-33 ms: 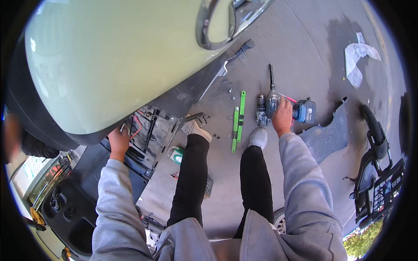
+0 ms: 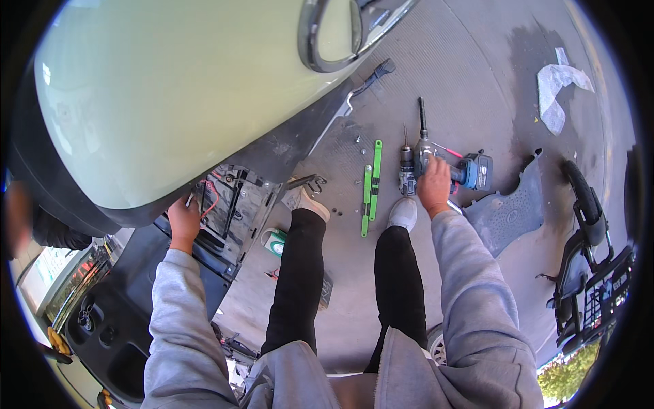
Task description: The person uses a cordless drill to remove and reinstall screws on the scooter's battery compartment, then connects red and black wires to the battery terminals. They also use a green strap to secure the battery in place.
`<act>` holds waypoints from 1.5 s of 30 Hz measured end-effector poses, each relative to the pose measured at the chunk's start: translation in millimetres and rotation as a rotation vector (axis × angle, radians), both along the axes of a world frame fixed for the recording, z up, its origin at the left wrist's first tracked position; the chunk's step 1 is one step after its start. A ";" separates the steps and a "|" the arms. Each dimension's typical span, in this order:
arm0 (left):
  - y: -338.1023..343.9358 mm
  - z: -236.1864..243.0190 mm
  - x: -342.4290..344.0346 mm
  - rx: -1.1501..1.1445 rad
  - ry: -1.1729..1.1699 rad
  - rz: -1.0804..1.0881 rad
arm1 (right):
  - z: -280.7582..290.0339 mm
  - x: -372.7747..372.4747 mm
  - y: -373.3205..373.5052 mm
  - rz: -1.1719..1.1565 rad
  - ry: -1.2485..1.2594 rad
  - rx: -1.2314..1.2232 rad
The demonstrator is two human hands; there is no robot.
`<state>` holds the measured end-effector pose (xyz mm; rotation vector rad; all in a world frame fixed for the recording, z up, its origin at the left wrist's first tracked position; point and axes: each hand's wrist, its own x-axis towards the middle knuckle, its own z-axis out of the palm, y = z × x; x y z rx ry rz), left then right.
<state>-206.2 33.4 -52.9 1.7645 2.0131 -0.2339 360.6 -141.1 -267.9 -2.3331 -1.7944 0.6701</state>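
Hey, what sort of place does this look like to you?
Probably a repair workspace for scooters or similar small vehicles. A pale green vehicle body has red wires exposed by its edge, and a cordless drill and impact wrench sit side by side.

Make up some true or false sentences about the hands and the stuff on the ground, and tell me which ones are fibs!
1. The right hand is at a power tool with a long dark shaft. True.
2. The left hand is holding the crumpled white sheet. False: the sheet lies on the ground far to the right, and the left hand is by the lower edge of the pale green panel.
3. Two green strips lie on the ground. True.
4. The drill is to the left of the green strips. False: it is to their right.
5. Both shoes are bright red. False: they are whitish.
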 end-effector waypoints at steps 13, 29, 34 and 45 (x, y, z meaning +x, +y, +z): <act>-0.7 12.3 26.4 0.135 -0.029 -0.072 | -45.8 12.3 -69.7 0.219 -0.347 -0.275; 2.2 21.1 39.7 0.142 -0.103 -0.104 | 124.0 -40.8 -21.8 0.195 0.017 -0.556; 1.5 17.3 36.4 0.104 -0.179 0.007 | 326.9 -69.8 -7.1 0.119 0.680 -0.596; 12.9 33.2 33.6 -0.138 -0.224 0.083 | 388.3 -265.7 106.9 0.200 0.741 -0.019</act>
